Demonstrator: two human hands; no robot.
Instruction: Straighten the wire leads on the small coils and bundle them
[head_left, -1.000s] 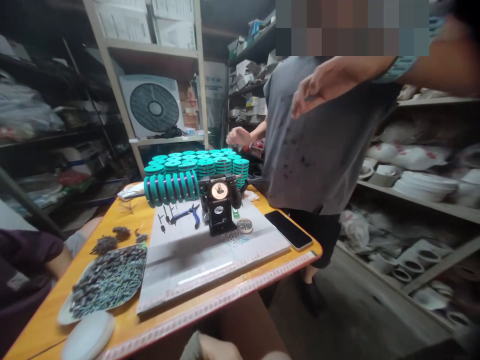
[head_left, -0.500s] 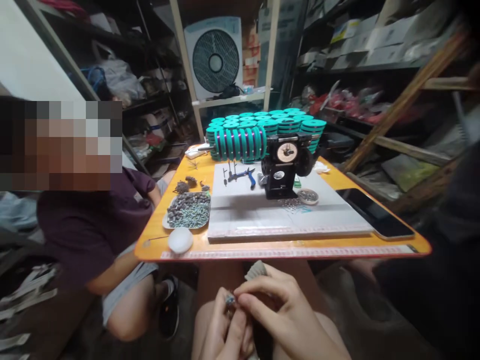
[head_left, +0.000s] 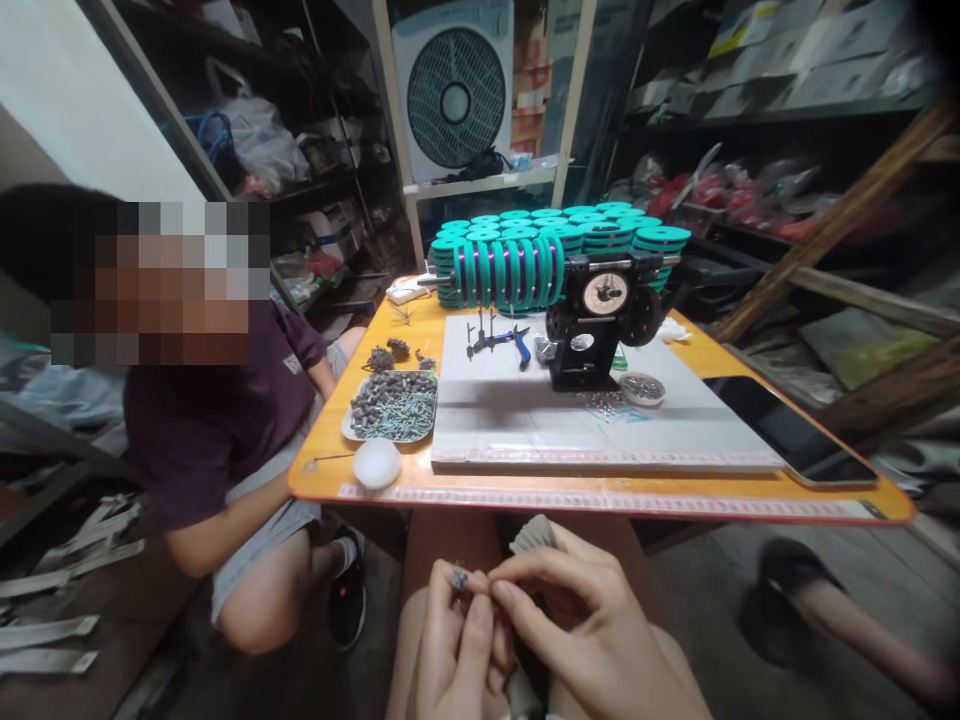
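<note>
- Small bluish-grey part (head_left: 459,577): tiny and metallic-looking, too small to name more exactly.
- It sits pinched in the grip between the fingertips of the left hand (head_left: 457,655) and the right hand (head_left: 581,640), poking up just above them.
- It is held over the lap, below the near edge of the desk (head_left: 600,500).

Winding machine (head_left: 592,335) stands on the board (head_left: 525,420) at the middle of the table (head_left: 600,495). Left of the machine: pliers (head_left: 517,343), then tray of small parts (head_left: 391,406); behind it, stacked spools (head_left: 570,228); right of it, dish (head_left: 643,388), then phone (head_left: 799,443). Before the machine, below the table edge, left hand (head_left: 454,660) and right hand (head_left: 592,640) touch over the lap.
</note>
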